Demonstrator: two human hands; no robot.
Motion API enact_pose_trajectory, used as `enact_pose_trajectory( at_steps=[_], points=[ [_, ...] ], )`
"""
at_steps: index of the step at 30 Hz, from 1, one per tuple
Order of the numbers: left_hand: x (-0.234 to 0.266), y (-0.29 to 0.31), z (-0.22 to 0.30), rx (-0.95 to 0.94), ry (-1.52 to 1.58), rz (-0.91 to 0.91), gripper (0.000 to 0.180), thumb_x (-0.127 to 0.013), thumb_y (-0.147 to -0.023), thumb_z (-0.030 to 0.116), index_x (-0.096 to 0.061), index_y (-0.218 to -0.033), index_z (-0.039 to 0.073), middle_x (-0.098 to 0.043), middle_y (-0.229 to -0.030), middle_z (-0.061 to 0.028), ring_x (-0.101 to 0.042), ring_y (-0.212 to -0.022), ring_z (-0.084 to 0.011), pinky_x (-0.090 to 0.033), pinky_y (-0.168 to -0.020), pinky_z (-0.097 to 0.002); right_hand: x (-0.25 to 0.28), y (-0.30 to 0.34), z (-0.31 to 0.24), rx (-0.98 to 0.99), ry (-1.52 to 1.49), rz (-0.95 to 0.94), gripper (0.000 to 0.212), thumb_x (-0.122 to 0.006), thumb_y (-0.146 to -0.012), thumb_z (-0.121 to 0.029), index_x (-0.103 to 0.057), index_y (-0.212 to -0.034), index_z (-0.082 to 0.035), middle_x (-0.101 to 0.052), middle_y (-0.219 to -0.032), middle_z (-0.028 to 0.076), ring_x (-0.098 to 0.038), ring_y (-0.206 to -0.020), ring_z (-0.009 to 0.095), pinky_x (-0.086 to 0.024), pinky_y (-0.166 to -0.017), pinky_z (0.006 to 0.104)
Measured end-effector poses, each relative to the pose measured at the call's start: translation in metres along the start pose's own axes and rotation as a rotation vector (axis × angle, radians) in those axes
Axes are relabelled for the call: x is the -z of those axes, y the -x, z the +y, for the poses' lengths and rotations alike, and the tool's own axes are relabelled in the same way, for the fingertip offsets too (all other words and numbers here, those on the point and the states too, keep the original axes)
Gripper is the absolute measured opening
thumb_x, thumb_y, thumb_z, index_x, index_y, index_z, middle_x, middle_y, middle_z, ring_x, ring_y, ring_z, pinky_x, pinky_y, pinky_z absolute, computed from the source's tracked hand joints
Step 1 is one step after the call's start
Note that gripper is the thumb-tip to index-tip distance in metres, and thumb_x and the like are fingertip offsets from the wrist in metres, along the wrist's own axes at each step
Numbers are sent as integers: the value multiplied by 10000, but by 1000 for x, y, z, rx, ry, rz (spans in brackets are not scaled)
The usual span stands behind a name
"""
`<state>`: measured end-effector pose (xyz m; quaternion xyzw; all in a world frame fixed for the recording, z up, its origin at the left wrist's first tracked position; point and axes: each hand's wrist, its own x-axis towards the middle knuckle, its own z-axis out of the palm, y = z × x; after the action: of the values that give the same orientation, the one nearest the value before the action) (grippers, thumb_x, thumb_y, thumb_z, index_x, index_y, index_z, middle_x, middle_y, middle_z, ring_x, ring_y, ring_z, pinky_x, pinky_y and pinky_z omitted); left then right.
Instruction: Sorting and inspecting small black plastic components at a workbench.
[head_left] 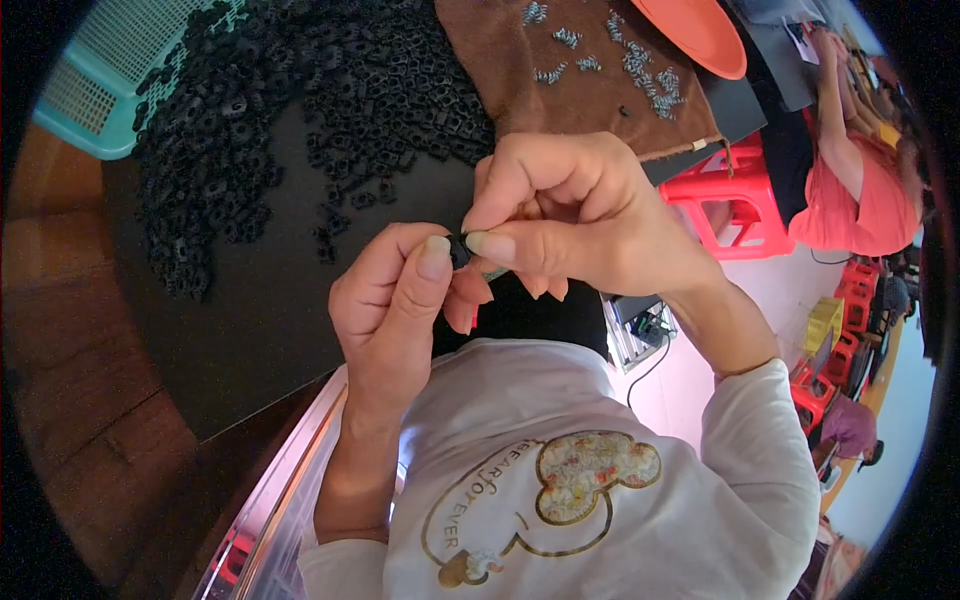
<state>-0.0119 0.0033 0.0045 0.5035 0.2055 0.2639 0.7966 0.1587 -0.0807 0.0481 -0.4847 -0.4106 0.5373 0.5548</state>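
Note:
Just in front of my body, both hands meet over a small black plastic part [459, 251]. My left hand [390, 295] pinches it between thumb and fingers. From the other side, my right hand [590, 215] is closed, with thumb and forefinger tips pressed together right against the part. Whatever lies between those right fingertips is hidden. Beyond my hands, a large heap of similar black plastic parts [390, 90] spreads over the dark table [290, 340]. Several small metal springs [650, 75] are scattered on a brown cloth [530, 95] at the far right.
A turquoise plastic basket [75, 105] stands at the far left beside the heap. An orange-red plate [700, 35] sits at the cloth's far edge. To the right are a red plastic stool [735, 205] and a person in a coral top [865, 195]. More people and stools are farther off.

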Motion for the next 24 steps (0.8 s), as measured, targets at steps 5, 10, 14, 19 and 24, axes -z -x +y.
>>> enact_pose_trajectory(
  at_steps=[5,10,14,19,24],
  points=[
    [-1,0,2,2,-40,12,243,-528,-1000,206,-614,-912,-3,-630,-725,-38,-499,-561,-48,-408,-513,-187,1,-1,4,-35,-78,-8,46,-611,-892,-3,-602,-847,4,-639,-701,39,-564,-549,55,-440,-464,201],
    [-6,2,2,-7,-89,51,237,-533,-997,194,-619,-916,-11,-626,-723,-35,-487,-562,-45,-401,-513,-188,1,0,6,-3,-59,13,21,-628,-893,18,-610,-900,11,-618,-773,60,-547,-538,51,-424,-441,172],
    [-5,3,-1,-37,-91,78,217,-536,-995,179,-616,-945,-16,-627,-728,-41,-487,-569,-45,-402,-513,-192,-3,1,6,-7,-20,18,21,-620,-898,26,-606,-907,13,-609,-773,51,-546,-543,47,-426,-452,166],
    [-6,3,1,-40,-20,106,203,-530,-997,166,-609,-967,-19,-627,-728,-42,-494,-574,-47,-408,-517,-194,-16,3,14,182,77,97,27,-602,-915,16,-596,-941,23,-570,-776,46,-549,-566,54,-423,-482,169],
    [-5,5,-1,-93,-69,97,202,-529,-997,164,-608,-969,-20,-638,-743,-48,-502,-585,-47,-418,-524,-196,-13,3,9,211,282,93,31,-594,-917,-8,-575,-929,13,-577,-747,35,-550,-582,64,-438,-514,205]
  ],
)
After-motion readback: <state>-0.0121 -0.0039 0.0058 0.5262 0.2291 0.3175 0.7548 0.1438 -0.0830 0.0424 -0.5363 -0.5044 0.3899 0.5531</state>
